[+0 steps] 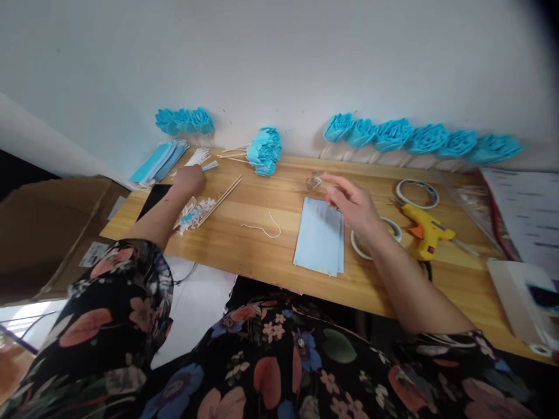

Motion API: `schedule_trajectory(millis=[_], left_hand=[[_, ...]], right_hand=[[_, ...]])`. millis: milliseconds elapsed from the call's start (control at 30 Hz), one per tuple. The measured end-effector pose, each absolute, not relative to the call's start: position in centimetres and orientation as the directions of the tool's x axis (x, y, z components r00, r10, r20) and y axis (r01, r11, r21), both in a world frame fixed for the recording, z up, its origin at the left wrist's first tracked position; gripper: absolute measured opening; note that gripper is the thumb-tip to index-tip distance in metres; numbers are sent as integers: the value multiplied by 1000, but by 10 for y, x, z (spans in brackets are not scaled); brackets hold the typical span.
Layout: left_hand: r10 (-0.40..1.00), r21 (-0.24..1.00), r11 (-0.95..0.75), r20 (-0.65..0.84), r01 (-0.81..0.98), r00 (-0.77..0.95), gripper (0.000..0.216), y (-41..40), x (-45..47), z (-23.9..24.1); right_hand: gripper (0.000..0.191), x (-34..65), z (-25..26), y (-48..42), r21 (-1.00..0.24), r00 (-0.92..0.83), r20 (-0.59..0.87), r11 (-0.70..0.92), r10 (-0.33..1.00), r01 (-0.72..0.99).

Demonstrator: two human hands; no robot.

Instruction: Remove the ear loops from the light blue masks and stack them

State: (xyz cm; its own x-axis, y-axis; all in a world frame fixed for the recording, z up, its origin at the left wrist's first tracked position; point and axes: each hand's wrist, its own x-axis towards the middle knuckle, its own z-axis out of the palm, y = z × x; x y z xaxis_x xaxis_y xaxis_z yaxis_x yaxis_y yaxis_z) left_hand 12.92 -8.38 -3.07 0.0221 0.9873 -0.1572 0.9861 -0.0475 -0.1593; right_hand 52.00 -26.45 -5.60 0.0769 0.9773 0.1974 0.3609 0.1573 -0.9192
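My left hand [191,180] reaches to the left part of the table, over a small heap of white strips [200,156]. Its fingers are turned away, so I cannot see whether they grip anything. My right hand [353,201] hovers over the far edge of a stack of flat light-blue face mask sheets [320,235], index finger stretched out and thumb apart, with nothing visible in it. Just beyond its fingertip lies a small clear looped object [313,181], too unclear to name. A white cord [271,236] lies between my hands.
Blue flowers on sticks [394,135] lean along the wall; a bunch of them [264,152] lies mid-table. Folded masks [158,162], wooden sticks [225,196] and white-blue scraps [192,216] are left. Tape rolls [417,181], a yellow glue gun [425,230] and a white device [519,297] are right.
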Motion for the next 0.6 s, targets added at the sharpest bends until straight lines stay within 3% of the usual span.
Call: schedule_trajectory(millis=[167, 367, 600], left_hand=[[990, -191, 6, -139, 982, -33, 46, -69, 150, -44], [988, -155, -25, -156, 988, 0, 53, -66, 162, -41], [962, -297, -73, -274, 952, -12, 57, -57, 161, -26]], right_hand=[[47, 530, -81, -261, -934, 96, 164, 123, 982, 336], [45, 531, -75, -263, -935, 115, 159, 112, 981, 336], [43, 528, -69, -265, -944, 149, 142, 88, 979, 319]])
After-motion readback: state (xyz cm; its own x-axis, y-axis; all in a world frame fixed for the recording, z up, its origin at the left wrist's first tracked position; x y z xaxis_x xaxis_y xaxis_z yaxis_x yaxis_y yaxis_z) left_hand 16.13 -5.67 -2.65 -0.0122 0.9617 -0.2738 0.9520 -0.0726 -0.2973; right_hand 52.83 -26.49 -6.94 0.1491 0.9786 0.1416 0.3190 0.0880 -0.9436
